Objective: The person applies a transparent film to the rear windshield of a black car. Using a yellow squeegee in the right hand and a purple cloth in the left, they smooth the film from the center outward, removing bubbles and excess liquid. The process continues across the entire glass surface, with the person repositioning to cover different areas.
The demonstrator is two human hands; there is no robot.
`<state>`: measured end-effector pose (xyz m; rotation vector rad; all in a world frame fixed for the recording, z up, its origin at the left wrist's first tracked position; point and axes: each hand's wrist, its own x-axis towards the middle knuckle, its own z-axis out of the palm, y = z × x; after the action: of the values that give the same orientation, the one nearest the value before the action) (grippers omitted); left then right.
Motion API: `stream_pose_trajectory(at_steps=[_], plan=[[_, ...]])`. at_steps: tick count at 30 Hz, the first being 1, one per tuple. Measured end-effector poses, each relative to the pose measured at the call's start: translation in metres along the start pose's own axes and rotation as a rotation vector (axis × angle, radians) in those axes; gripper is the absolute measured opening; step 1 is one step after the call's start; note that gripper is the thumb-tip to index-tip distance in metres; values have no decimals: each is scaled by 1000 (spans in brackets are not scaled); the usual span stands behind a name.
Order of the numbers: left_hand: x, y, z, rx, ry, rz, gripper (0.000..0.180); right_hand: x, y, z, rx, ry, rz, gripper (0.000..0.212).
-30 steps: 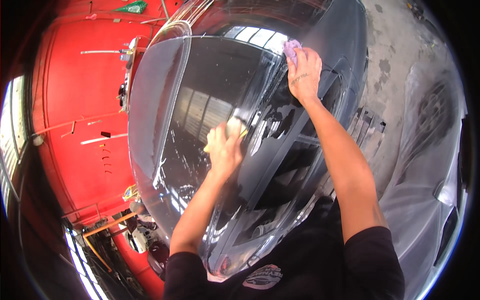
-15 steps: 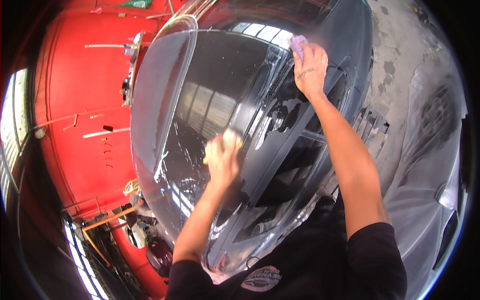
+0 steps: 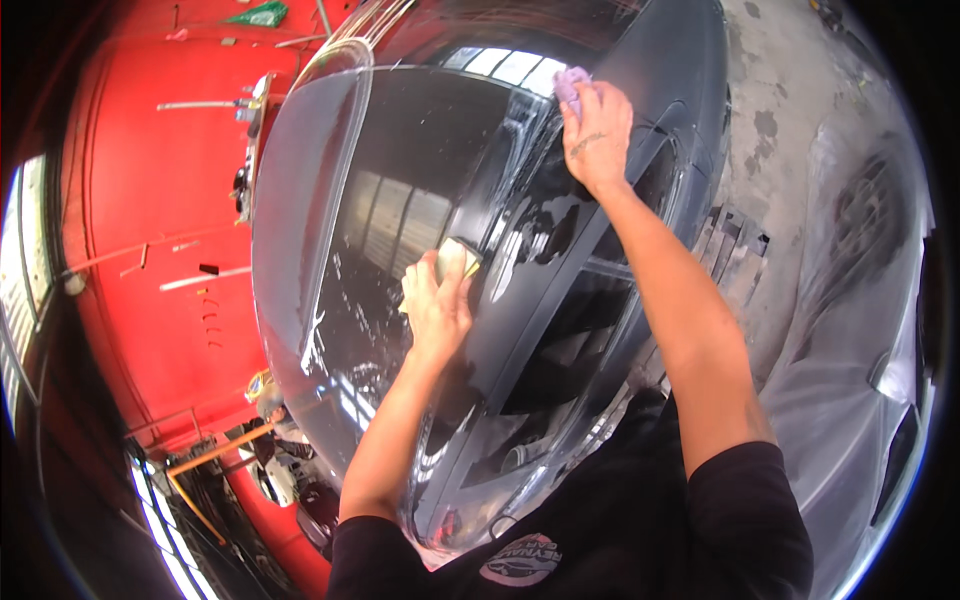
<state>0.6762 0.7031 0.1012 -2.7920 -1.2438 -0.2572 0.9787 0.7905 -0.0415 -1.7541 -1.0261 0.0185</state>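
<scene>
A dark grey car's roof point(image 3: 400, 150) lies below my hands, wet and glossy, with pale streaks of water on it. My left hand point(image 3: 437, 308) is closed round a pale yellow sanding block point(image 3: 456, 258), held against the roof near its side edge. The block's underside is hidden. Farther forward and to the right, my right hand point(image 3: 600, 130) grips a crumpled purple cloth point(image 3: 571, 86) over the roof's edge, by the windscreen point(image 3: 510, 66). Whether the cloth touches the surface cannot be made out. The car's side windows point(image 3: 560, 350) lie below my right forearm.
A red wall point(image 3: 160, 200) stands on the left beyond the car. Clear plastic sheeting point(image 3: 840, 350) covers another vehicle on the right. Between them are bare concrete floor point(image 3: 765, 60) and a slatted grey stand point(image 3: 735, 245). An orange bar point(image 3: 220, 450) stands out at lower left.
The view has shifted slightly. My left hand, with the block, has moved slightly forward along the roof. My right hand keeps the cloth at about the same spot on the roof's edge.
</scene>
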Motion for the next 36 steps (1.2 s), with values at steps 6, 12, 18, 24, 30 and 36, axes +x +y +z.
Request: stream_pose_trajectory(at_steps=[6,12,18,24,30,36], plan=[[196,6,50,98,20,25,47,-6,-23,2,47,-86,24,40],[127,11,26,-33,30,107,56,-4,-6,-8,22,-78,61,41],[199,10,49,67,7,81,54,1,-15,-4,46,-93,53,43],[213,24,65,52,-33,64,53,8,-10,-11,47,-87,79,43],[227,-12,67,95,13,101,43,2,-18,-12,82,-92,67,45],[244,16,73,151,-53,-14,39,4,-14,-14,52,-123,103,45]])
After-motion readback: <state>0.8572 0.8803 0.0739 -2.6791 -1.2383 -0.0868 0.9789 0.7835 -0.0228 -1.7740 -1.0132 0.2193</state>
